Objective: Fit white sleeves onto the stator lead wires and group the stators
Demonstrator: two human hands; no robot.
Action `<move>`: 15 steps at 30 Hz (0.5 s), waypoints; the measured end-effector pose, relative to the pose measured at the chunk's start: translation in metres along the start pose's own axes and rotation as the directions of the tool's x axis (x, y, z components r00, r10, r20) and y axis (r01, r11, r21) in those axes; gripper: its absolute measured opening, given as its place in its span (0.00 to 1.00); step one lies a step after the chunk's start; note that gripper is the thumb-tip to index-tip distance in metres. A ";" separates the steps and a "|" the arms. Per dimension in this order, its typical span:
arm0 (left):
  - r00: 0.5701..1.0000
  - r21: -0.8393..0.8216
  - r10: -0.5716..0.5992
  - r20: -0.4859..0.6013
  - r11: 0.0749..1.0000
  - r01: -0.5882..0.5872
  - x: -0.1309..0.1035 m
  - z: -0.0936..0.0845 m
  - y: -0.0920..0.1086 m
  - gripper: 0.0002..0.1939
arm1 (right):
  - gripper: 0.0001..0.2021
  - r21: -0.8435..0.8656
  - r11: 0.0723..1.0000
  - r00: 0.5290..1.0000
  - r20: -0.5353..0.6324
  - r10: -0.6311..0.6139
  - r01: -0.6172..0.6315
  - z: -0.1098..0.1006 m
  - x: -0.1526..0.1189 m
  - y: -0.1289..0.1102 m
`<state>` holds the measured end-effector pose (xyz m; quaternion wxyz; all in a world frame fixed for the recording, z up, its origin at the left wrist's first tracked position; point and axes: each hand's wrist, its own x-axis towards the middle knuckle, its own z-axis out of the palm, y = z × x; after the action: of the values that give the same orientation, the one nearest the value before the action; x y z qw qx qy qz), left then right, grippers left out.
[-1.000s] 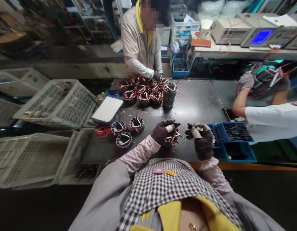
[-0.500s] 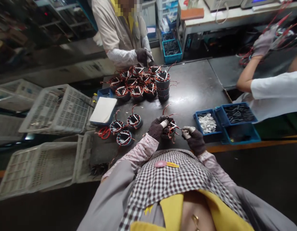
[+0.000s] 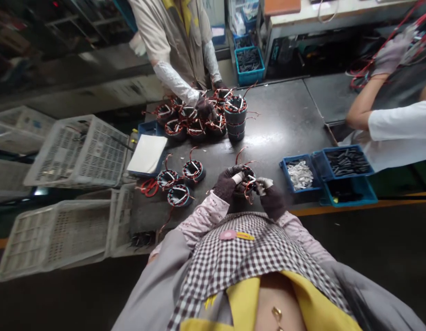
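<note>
Close in front of my body, a round dark motor part with red and white wires (image 3: 247, 180) stands on the dark table (image 3: 278, 110). My left hand (image 3: 230, 180), in a dark glove with pale fingertips, grips its left rim. At its right side my right hand (image 3: 270, 195), gloved the same way, has its fingers pinched together at the wires; what lies between them is too small to make out. Three similar wired parts (image 3: 178, 196) stand to the left, with a loose red wire loop (image 3: 149, 187) beside them.
Blue bins hold white pieces (image 3: 300, 175) and black pieces (image 3: 349, 161) on the right. Several wired parts (image 3: 196, 126) and a stack (image 3: 235, 117) stand farther back, where a person's gloved hand (image 3: 206, 108) reaches in. White crates (image 3: 78, 151) are at left.
My right hand has moved left, up against the motor part. My left hand stays at its rim. Across the table, the other person's hand has come down onto the grouped parts.
</note>
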<state>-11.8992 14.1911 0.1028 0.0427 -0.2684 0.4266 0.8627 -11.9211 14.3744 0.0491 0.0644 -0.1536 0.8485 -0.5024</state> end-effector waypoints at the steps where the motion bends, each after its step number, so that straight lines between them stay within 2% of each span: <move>1: 1.000 -0.008 0.003 0.029 1.000 -0.002 0.000 -0.001 0.001 0.29 | 0.15 -0.048 0.998 0.999 0.020 -0.043 0.044 -0.002 0.005 -0.002; 4: 0.992 -0.014 -0.019 0.122 1.000 0.021 -0.003 -0.005 0.003 0.33 | 0.16 -0.070 0.992 0.993 0.040 -0.107 0.109 -0.018 0.015 -0.017; 7: 0.975 0.020 -0.061 0.212 0.998 0.058 -0.007 -0.007 0.002 0.32 | 0.21 0.070 0.994 0.996 -0.012 -0.085 0.086 -0.038 0.018 -0.043; 9: 0.961 0.036 -0.078 0.264 0.997 0.071 -0.008 -0.006 0.002 0.30 | 0.23 0.169 0.984 0.996 0.048 -0.071 0.062 -0.045 0.020 -0.061; 11: 0.956 0.008 -0.085 0.281 0.996 0.087 -0.008 -0.006 0.004 0.29 | 0.19 0.234 0.972 0.993 0.110 -0.051 0.024 -0.048 0.021 -0.070; 13: 0.969 -0.041 -0.074 0.236 0.995 0.086 -0.007 -0.007 0.007 0.28 | 0.19 0.297 0.953 0.996 0.083 0.043 -0.066 -0.050 0.019 -0.068; 15: 0.984 -0.055 -0.055 0.170 0.996 0.065 -0.007 -0.008 0.010 0.26 | 0.22 0.385 0.900 0.978 0.047 0.203 -0.205 -0.053 0.012 -0.057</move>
<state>-11.8927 14.1798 0.1089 0.0963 -0.2084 0.3867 0.8932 -11.9352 14.3889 0.1252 0.1480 -0.0497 0.7436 -0.6502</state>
